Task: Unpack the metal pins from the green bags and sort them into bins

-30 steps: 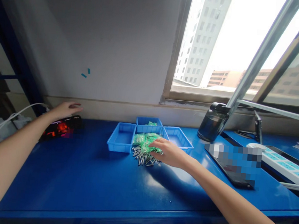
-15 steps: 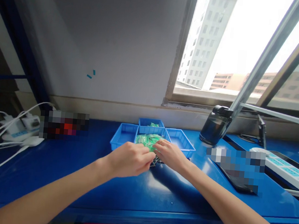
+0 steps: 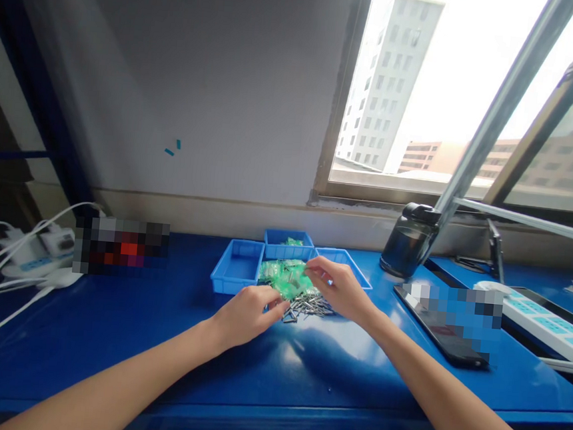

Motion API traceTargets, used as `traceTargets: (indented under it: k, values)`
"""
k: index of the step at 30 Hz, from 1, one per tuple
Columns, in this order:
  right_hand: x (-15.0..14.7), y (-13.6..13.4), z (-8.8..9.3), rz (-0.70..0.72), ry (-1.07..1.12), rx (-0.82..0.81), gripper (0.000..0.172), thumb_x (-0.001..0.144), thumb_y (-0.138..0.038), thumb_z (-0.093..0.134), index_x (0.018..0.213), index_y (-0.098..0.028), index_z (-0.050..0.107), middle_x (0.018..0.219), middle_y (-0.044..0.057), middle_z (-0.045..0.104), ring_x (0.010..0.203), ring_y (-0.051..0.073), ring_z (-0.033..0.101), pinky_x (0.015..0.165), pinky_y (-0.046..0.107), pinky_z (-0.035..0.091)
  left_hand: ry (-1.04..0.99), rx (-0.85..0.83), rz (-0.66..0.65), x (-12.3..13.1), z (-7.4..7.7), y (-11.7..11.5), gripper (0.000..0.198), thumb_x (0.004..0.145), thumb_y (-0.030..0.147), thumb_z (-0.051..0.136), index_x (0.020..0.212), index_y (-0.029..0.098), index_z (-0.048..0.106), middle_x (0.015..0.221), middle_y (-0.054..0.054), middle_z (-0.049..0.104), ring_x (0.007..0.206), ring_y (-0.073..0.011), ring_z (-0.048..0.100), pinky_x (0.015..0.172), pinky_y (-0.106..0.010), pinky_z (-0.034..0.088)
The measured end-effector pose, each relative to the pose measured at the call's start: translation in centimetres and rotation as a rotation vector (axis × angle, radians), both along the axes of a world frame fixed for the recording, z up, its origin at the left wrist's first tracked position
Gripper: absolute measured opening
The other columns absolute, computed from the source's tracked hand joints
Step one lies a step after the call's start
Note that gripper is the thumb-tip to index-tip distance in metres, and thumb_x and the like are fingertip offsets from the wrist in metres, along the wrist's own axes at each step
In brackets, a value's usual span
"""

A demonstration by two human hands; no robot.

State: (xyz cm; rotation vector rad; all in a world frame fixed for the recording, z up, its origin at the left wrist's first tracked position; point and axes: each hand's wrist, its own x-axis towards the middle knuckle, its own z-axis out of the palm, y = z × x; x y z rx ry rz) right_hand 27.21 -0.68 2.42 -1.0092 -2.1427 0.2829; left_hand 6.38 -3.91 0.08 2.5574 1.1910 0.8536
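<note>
A small translucent green plastic bag (image 3: 291, 284) is spread between my two hands, somewhat blurred. My right hand (image 3: 340, 287) pinches its upper right edge. At the lower left of the bag, my left hand (image 3: 248, 313) has its fingers closed; the fingertips are partly hidden. Loose silver metal pins or screws (image 3: 311, 305) lie heaped on the table just below the bag. Behind it, more green-edged clear bags (image 3: 274, 267) are piled among the blue trays.
An open blue bin (image 3: 237, 264) is at left, another blue bin (image 3: 357, 268) at right, and a rear blue bin (image 3: 287, 237) holds green bags. On the blue table (image 3: 154, 351) are a dark bottle (image 3: 409, 242), a phone (image 3: 447, 333) and power strips (image 3: 552, 325) with cables.
My hands have moved apart, the left one down and left, the right one slightly right. The green bag and the metal heap now show more fully between them.
</note>
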Motion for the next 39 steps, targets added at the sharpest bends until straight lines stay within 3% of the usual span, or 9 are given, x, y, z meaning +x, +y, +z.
traceTargets:
  k: [4, 7, 11, 16, 20, 26, 31, 39]
  values:
    - [-0.2, 0.0, -0.3, 0.157, 0.143, -0.29, 0.017, 0.084, -0.034, 0.046, 0.082, -0.018, 0.052, 0.06, -0.002, 0.054, 0.054, 0.01, 0.051, 0.052, 0.021, 0.042, -0.121, -0.186, 0.105, 0.0, 0.3, 0.2, 0.04, 0.085, 0.047, 0.04, 0.06, 0.019, 0.051, 0.052, 0.002, 0.054, 0.049, -0.0132, 0.052, 0.049, -0.024, 0.035]
    - [-0.3, 0.2, -0.6, 0.235, 0.163, -0.471, 0.016, 0.082, -0.034, 0.049, 0.081, -0.018, 0.051, 0.057, -0.003, 0.054, 0.054, 0.011, 0.053, 0.054, 0.022, 0.043, -0.206, -0.361, 0.072, 0.0, 0.4, 0.2, 0.036, 0.084, 0.046, 0.043, 0.061, 0.019, 0.048, 0.043, 0.006, 0.046, 0.04, -0.0121, 0.05, 0.047, -0.023, 0.036]
    - [-0.2, 0.2, -0.6, 0.273, 0.096, -0.579, 0.016, 0.082, -0.033, 0.051, 0.076, -0.018, 0.05, 0.058, -0.003, 0.056, 0.053, 0.01, 0.054, 0.052, 0.021, 0.043, -0.279, -0.445, 0.005, 0.0, 0.3, 0.4, 0.032, 0.084, 0.044, 0.044, 0.065, 0.019, 0.05, 0.044, 0.005, 0.049, 0.039, -0.0117, 0.05, 0.046, -0.023, 0.037]
    - [-0.2, 0.1, -0.5, 0.268, -0.008, -0.638, 0.023, 0.085, -0.039, 0.047, 0.075, -0.019, 0.049, 0.057, -0.002, 0.056, 0.046, 0.009, 0.05, 0.042, 0.019, 0.039, -0.291, -0.521, -0.017, -0.2, 0.0, 0.6, 0.032, 0.083, 0.046, 0.045, 0.071, 0.02, 0.058, 0.044, 0.004, 0.051, 0.036, -0.0112, 0.046, 0.041, -0.023, 0.037]
    - [0.0, 0.2, -0.8, 0.313, -0.02, -0.652, 0.022, 0.083, -0.039, 0.051, 0.076, -0.018, 0.049, 0.06, -0.002, 0.056, 0.051, 0.009, 0.053, 0.044, 0.018, 0.041, -0.329, -0.596, -0.037, -0.3, -0.1, 0.8, 0.032, 0.081, 0.047, 0.047, 0.079, 0.018, 0.062, 0.045, 0.004, 0.049, 0.037, -0.0109, 0.046, 0.035, -0.021, 0.036]
    - [0.3, 0.6, -0.9, 0.345, 0.06, -0.694, 0.031, 0.081, -0.041, 0.055, 0.099, -0.017, 0.049, 0.062, -0.002, 0.055, 0.053, 0.009, 0.056, 0.045, 0.018, 0.042, -0.445, -0.573, -0.067, -0.3, 0.1, 1.1, 0.028, 0.08, 0.042, 0.052, 0.087, 0.016, 0.059, 0.05, 0.006, 0.048, 0.04, -0.008, 0.047, 0.037, -0.018, 0.036]
    - [0.2, 0.5, -0.7, 0.352, 0.109, -0.657, 0.031, 0.081, -0.044, 0.054, 0.095, -0.017, 0.047, 0.058, -0.004, 0.054, 0.049, 0.008, 0.053, 0.044, 0.018, 0.04, -0.485, -0.572, -0.075, -0.3, 0.2, 1.2, 0.035, 0.074, 0.037, 0.062, 0.102, 0.018, 0.056, 0.056, 0.006, 0.05, 0.042, -0.0073, 0.048, 0.039, -0.017, 0.036]
    - [0.3, 0.7, -0.8, 0.358, 0.087, -0.678, 0.029, 0.08, -0.043, 0.056, 0.089, -0.017, 0.047, 0.059, -0.003, 0.056, 0.05, 0.009, 0.054, 0.046, 0.019, 0.04, -0.473, -0.53, -0.055, -0.3, 0.0, 1.2, 0.025, 0.077, 0.037, 0.058, 0.089, 0.015, 0.062, 0.055, 0.006, 0.047, 0.041, -0.0057, 0.043, 0.039, -0.018, 0.032]
